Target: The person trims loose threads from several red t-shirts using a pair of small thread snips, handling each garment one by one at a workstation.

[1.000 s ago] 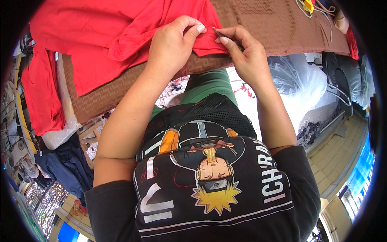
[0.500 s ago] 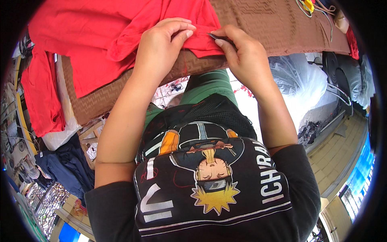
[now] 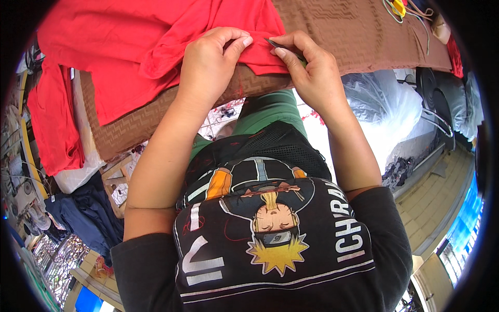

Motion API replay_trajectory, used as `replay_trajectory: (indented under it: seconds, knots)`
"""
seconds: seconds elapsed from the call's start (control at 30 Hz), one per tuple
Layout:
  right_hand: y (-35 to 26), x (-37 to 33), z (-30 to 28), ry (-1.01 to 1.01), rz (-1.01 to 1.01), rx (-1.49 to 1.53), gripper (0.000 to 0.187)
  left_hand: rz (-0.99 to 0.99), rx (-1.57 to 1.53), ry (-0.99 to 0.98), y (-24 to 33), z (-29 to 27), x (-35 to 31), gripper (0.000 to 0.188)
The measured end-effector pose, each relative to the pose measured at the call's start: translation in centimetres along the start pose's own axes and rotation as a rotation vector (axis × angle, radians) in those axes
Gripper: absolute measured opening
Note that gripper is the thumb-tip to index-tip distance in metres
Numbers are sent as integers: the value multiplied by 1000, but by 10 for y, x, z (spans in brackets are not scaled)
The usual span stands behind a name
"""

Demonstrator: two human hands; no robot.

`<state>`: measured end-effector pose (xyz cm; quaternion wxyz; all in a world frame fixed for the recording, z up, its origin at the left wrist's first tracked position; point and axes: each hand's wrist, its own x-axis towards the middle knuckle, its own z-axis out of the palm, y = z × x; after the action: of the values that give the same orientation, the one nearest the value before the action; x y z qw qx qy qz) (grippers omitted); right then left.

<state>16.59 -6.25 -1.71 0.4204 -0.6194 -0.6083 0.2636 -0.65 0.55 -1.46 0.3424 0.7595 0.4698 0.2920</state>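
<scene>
A red garment (image 3: 119,39) of soft knit cloth lies bunched over the brown patterned table cover (image 3: 358,36). Near its right end, at the table's near edge, my left hand (image 3: 208,65) pinches a fold between thumb and fingertips. Just to the right, my right hand (image 3: 318,70) grips a small dark pointed tool (image 3: 272,43) between thumb and forefinger. The tool's tip points left over the red cloth, close to my left fingertips. Most of the tool is hidden in my palm, so its exact kind does not show.
Part of the garment hangs off the table's left side, above dark blue clothing (image 3: 86,213). Yellow item and cords (image 3: 399,8) lie at the far right. Beneath the right side stands a clear plastic bag (image 3: 382,109), near a black fan-like round object (image 3: 434,91).
My left hand has shifted slightly toward me and right along the fold. The tool's tip in my right hand has moved a little left and away from me.
</scene>
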Motion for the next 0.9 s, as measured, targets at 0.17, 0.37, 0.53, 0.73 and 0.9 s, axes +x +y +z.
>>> replay_trajectory:
  seconds: [0.17,0.37,0.53,0.73,0.9]
  knots:
    - [2,0,0,-10,-32,-11,17,-82,-126,-82,-5,-2,3,21]
    - [-3,0,2,-6,-145,-165,15,-72,-234,-106,-4,-2,6,20]
    - [-7,2,6,6,-208,-296,13,-83,-207,-119,-2,-2,6,21]
    - [-5,2,5,9,-201,-317,12,-87,-247,-119,-2,-2,6,22]
    - [-10,4,7,20,-202,-317,13,94,-161,-142,-2,-8,4,22]
